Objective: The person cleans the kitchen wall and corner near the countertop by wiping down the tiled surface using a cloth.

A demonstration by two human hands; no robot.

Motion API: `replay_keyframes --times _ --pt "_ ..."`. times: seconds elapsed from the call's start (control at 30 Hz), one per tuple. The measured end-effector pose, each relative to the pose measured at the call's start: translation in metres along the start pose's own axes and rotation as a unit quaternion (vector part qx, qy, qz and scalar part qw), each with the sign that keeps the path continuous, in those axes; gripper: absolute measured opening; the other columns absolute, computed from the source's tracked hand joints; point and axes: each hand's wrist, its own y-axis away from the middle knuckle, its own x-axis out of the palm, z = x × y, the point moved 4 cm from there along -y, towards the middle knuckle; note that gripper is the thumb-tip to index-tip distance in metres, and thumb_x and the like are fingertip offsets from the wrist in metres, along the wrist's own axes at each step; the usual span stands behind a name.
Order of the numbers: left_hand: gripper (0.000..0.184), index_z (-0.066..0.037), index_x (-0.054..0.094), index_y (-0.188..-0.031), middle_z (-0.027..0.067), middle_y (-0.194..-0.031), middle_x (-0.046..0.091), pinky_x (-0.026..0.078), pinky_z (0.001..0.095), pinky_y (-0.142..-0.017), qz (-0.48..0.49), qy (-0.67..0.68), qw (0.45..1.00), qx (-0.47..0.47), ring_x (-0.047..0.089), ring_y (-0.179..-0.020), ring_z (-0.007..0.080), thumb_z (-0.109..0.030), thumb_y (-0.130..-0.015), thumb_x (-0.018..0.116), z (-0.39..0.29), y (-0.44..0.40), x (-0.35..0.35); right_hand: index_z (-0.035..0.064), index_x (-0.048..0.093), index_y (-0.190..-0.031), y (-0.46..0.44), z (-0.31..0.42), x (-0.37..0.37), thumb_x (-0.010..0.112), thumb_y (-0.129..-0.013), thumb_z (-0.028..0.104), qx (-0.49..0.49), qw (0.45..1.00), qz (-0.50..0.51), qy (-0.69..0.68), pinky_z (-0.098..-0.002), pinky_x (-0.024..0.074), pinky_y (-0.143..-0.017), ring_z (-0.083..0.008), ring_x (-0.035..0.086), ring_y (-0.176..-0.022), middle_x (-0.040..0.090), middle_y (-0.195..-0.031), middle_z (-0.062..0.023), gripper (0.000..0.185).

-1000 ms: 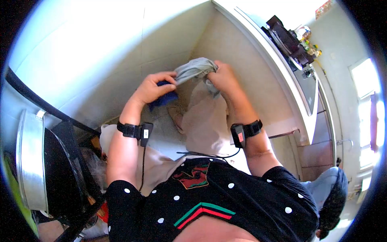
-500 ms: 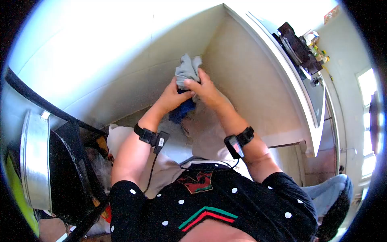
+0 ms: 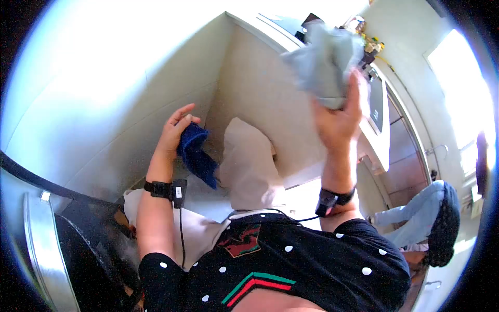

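A dark blue cloth (image 3: 198, 158) hangs down from my left hand (image 3: 174, 131), held in the palm and lower fingers while the upper fingers point outward. Raised at the right, my right hand (image 3: 340, 122) grips a light grey cloth (image 3: 327, 60). The grey cloth is blurred by motion and spreads out above the fingers, in front of the counter edge. A good gap separates the two hands. Each wrist wears a black strap with a small box and a cable.
A white-edged counter (image 3: 249, 28) with a stove and bottles runs along the right. At the lower left stand a metal pan (image 3: 44, 249) and a black frame. Another person's jeans-clad leg (image 3: 416, 213) shows at the right. A pale wall (image 3: 104, 93) rises ahead.
My hands have parted. The right has swung up and right with the grey cloth; the left has moved left with the blue cloth. The view has turned to the right.
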Motion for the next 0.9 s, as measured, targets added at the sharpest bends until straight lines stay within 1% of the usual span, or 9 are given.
replay_keyframes --times 0.03,0.13,0.2,0.23,0.4,0.47,0.5,0.67,0.9 --pt "0.041 -0.008 0.053 -0.127 0.0074 -0.096 0.065 0.05 0.0243 -0.071 -0.036 -0.028 0.999 -0.003 0.061 -0.084 0.0126 -0.022 -0.088 0.061 0.0 -0.001 -0.003 0.0025 0.054 -0.117 -0.011 0.004 -0.027 0.072 -0.062 0.007 -0.092 0.987 -0.068 0.112 -0.0423 0.0464 -0.09 -0.0366 0.057 -0.105 0.057 -0.113 -0.0213 0.058" --pt "0.036 -0.007 0.057 -0.12 0.0073 -0.097 0.065 0.05 0.0249 -0.071 -0.092 -0.067 0.993 0.004 0.06 -0.083 0.0128 -0.023 -0.088 0.062 0.003 -0.005 -0.013 -0.0005 0.055 -0.115 -0.019 -0.002 -0.06 0.067 -0.072 0.01 0.048 0.953 0.081 0.289 -0.0404 0.0467 -0.087 -0.0375 0.058 -0.099 0.057 -0.113 -0.0205 0.047" --pt "0.034 -0.006 0.059 -0.117 0.0074 -0.097 0.065 0.05 0.0251 -0.071 -0.113 -0.08 0.99 0.012 0.06 -0.082 0.0126 -0.023 -0.088 0.063 0.001 -0.004 -0.016 -0.0016 0.054 -0.117 -0.006 -0.029 -0.047 0.065 -0.075 0.015 0.127 0.926 0.172 0.311 -0.0419 0.0453 -0.086 -0.0397 0.057 -0.098 0.057 -0.111 -0.0225 0.046" --pt "0.033 -0.006 0.059 -0.115 0.0075 -0.097 0.065 0.049 0.0253 -0.071 -0.134 -0.073 0.988 0.004 0.06 -0.082 0.0125 -0.024 -0.088 0.063 -0.001 -0.002 -0.017 -0.0029 0.054 -0.117 -0.002 -0.03 -0.042 0.064 -0.076 0.018 0.095 0.924 0.152 0.338 -0.044 0.0448 -0.086 -0.0394 0.056 -0.101 0.057 -0.111 -0.0229 0.047" --pt "0.032 -0.004 0.06 -0.112 0.0076 -0.097 0.065 0.049 0.0251 -0.07 -0.174 -0.05 0.983 0.003 0.06 -0.081 0.0127 -0.024 -0.088 0.063 -0.004 -0.001 -0.023 -0.0015 0.055 -0.114 -0.016 -0.026 -0.01 0.063 -0.078 0.021 0.058 0.93 0.157 0.328 -0.0444 0.0457 -0.083 -0.0394 0.057 -0.098 0.058 -0.107 -0.0238 0.044" --pt "0.03 -0.008 0.061 -0.112 0.0078 -0.099 0.065 0.05 0.0255 -0.072 -0.18 -0.056 0.982 -0.001 0.061 -0.082 0.0139 -0.026 -0.087 0.064 0.0 -0.003 -0.028 -0.0009 0.055 -0.103 -0.033 -0.026 0.015 0.063 -0.079 0.018 0.107 0.924 0.234 0.284 -0.045 0.0461 -0.085 -0.0373 0.058 -0.098 0.059 -0.105 -0.023 0.032" --pt "0.03 -0.008 0.061 -0.112 0.0078 -0.099 0.065 0.05 0.0255 -0.072 -0.181 -0.055 0.982 -0.002 0.061 -0.082 0.0139 -0.026 -0.087 0.064 0.002 -0.004 -0.029 -0.0009 0.056 -0.098 -0.04 -0.026 0.031 0.062 -0.08 0.019 0.083 0.925 0.23 0.291 -0.0443 0.0484 -0.082 -0.0371 0.061 -0.095 0.061 -0.1 -0.0227 0.028" --pt "0.03 -0.003 0.061 -0.108 0.0063 -0.096 0.065 0.048 0.0251 -0.075 -0.191 -0.072 0.979 0.006 0.06 -0.083 0.013 -0.022 -0.086 0.065 0.003 -0.006 -0.029 0.0014 0.057 -0.098 -0.077 -0.037 0.125 0.062 -0.08 0.024 0.031 0.934 0.254 0.251 -0.045 0.0482 -0.079 -0.0372 0.061 -0.09 0.063 -0.095 -0.0215 0.03" --pt "0.029 -0.003 0.062 -0.108 0.0054 -0.096 0.064 0.047 0.0255 -0.076 -0.162 -0.138 0.977 0.013 0.06 -0.084 0.0138 -0.022 -0.086 0.065 0.005 -0.012 -0.033 -0.0017 0.058 -0.104 -0.132 -0.036 0.24 0.059 -0.078 0.02 -0.005 0.927 0.305 0.218 -0.0422 0.0477 -0.086 -0.0342 0.061 -0.099 0.064 -0.1 -0.0219 0.033"
